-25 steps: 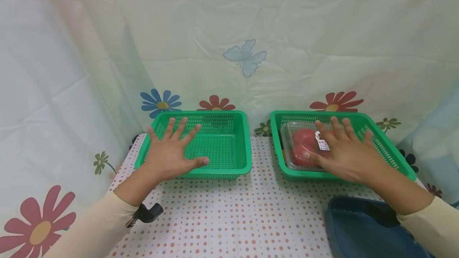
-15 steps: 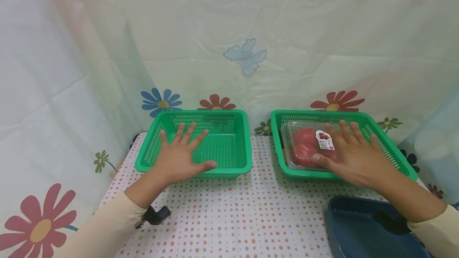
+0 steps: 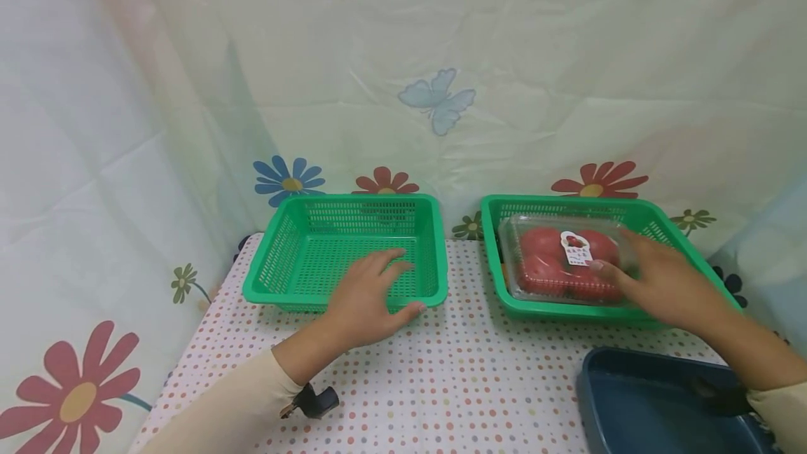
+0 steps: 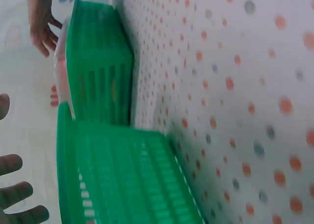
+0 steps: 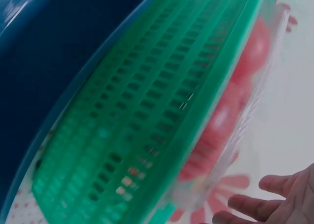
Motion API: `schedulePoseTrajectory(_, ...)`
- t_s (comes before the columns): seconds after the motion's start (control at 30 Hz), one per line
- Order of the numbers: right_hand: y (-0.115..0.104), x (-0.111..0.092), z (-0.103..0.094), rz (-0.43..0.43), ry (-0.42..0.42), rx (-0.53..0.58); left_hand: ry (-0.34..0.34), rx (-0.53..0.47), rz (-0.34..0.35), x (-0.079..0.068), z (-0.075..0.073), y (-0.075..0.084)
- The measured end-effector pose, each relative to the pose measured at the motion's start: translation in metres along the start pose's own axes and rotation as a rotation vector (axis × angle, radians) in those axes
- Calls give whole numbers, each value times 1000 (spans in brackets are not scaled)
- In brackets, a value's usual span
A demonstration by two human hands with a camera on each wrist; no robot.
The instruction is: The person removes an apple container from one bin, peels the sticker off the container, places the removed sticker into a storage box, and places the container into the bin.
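Observation:
A clear plastic box of red tomatoes (image 3: 543, 266) with a white label lies in the right green basket (image 3: 542, 309). My right hand (image 3: 668, 286) is over the box's right end, thumb above the lid; in the right wrist view its loosely bent fingers (image 5: 255, 207) are apart from the box. My left hand (image 3: 368, 300) hovers over the front right part of the left green basket (image 3: 284, 293), holding nothing. Its spread fingers (image 4: 17, 194) show beside that basket in the left wrist view.
A dark blue tray (image 3: 662, 405) stands in front of the right basket, under my right forearm. Both baskets rest on a dotted tablecloth (image 3: 441, 384). Behind them hangs a flowered curtain (image 3: 353, 90).
My left hand has moved right and its fingers have bent. The right hand has shifted right, toward the end of the tomato box, uncovering more of the label.

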State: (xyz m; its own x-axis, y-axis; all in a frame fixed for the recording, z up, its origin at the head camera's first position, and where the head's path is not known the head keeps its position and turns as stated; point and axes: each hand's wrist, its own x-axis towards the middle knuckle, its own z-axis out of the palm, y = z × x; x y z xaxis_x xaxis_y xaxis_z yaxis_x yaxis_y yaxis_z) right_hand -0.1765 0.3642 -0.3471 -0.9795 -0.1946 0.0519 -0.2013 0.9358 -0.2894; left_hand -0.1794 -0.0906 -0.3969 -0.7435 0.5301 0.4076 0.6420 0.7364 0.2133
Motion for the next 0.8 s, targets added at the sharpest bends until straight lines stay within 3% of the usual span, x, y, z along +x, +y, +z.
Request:
schedulePoseTrajectory(0.27, 28, -2, 2, 74, -34, 48, 55, -58, 143, 7, 15, 20)
schedulePoseTrajectory(0.43, 40, -2, 3, 85, -60, 85, 66, -197, 209, 10, 19, 41)
schedulePoseTrajectory(0.57, 47, -2, 2, 105, -114, 126, -13, -386, 137, 10, 25, 60)
schedulePoseTrajectory(0.8, 63, 5, 5, 130, -139, 134, -218, -723, -118, 13, 47, 84)
